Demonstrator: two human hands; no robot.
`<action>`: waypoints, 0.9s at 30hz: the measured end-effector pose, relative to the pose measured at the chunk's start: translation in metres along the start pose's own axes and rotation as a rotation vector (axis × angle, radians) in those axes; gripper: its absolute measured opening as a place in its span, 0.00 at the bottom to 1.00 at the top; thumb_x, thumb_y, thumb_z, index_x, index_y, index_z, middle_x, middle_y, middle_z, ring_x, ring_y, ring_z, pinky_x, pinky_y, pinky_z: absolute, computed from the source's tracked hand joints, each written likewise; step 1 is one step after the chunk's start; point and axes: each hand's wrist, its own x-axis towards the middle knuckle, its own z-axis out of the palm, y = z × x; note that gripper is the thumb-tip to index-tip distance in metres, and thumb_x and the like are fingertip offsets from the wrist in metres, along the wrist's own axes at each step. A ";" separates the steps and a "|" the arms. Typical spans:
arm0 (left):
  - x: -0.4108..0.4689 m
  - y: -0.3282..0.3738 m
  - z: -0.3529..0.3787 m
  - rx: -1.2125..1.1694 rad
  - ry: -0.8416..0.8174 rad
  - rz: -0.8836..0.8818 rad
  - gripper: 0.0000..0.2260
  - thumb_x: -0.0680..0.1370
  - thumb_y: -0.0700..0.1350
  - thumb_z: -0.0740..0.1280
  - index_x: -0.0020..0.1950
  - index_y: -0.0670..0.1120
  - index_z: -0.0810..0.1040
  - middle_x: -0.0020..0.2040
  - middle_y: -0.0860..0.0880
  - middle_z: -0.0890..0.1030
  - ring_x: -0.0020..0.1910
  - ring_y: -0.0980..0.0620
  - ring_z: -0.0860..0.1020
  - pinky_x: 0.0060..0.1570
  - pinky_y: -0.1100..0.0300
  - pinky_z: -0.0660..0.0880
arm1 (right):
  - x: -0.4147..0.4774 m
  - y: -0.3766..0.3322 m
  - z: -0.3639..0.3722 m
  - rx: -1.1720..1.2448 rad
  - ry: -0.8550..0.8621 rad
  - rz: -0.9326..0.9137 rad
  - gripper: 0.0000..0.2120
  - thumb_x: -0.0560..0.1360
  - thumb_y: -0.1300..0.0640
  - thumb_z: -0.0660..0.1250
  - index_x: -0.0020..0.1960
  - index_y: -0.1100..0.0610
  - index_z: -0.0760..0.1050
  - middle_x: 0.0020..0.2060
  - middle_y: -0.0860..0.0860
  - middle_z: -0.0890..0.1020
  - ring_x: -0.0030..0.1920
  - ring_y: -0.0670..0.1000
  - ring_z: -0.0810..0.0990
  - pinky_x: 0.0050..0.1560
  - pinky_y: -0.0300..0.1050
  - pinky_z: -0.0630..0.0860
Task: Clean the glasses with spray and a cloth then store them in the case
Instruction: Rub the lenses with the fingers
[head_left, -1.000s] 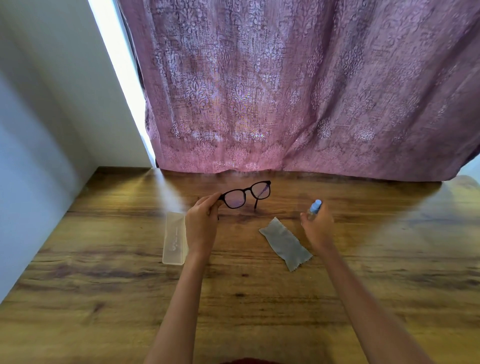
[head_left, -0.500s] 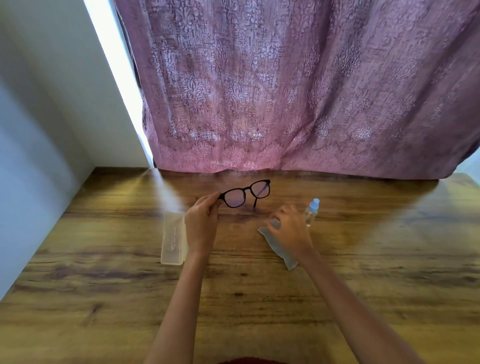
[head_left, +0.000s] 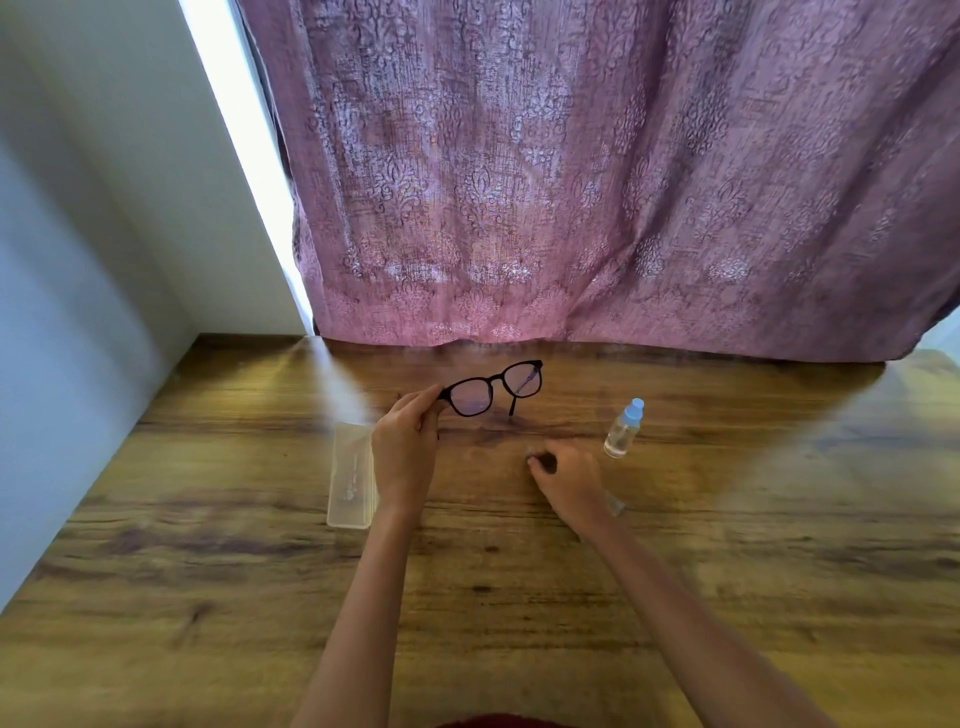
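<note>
- Wood table (head_left: 727, 571), pink curtain (head_left: 571, 208) behind.
- My L hand (head_left: 402, 452) pinches glasses (head_left: 493, 389) by 1 hinge, frame running L-R above table.
- R hand (head_left: 569, 480) curled over cloth (head_left: 615, 504), nearer me than glasses; can't tell if gripping.

No text, label, brand or number can be read here. The only mark of that kind is a faint pale print running along the lid of the translucent glasses case (head_left: 351, 475), and it is too small and blurred to make out as letters or a logo.
</note>
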 end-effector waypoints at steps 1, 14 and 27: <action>0.000 0.000 0.000 -0.002 0.002 0.000 0.09 0.74 0.36 0.70 0.54 0.41 0.83 0.49 0.45 0.85 0.46 0.49 0.82 0.46 0.62 0.75 | -0.001 -0.003 -0.001 0.093 0.002 0.057 0.06 0.75 0.56 0.69 0.48 0.58 0.81 0.42 0.49 0.82 0.45 0.48 0.77 0.45 0.38 0.71; -0.001 0.004 0.001 0.026 -0.020 0.010 0.09 0.74 0.37 0.70 0.54 0.41 0.83 0.49 0.45 0.85 0.45 0.48 0.83 0.45 0.54 0.79 | -0.007 -0.078 -0.031 0.801 0.312 -0.021 0.08 0.73 0.60 0.72 0.46 0.48 0.80 0.37 0.41 0.84 0.39 0.40 0.83 0.41 0.32 0.78; -0.004 0.009 0.000 0.046 0.018 0.005 0.09 0.76 0.36 0.68 0.55 0.40 0.83 0.49 0.44 0.85 0.43 0.47 0.83 0.48 0.49 0.79 | 0.001 -0.094 -0.019 0.121 0.342 -0.495 0.11 0.74 0.67 0.68 0.56 0.63 0.80 0.49 0.53 0.81 0.50 0.47 0.76 0.57 0.27 0.66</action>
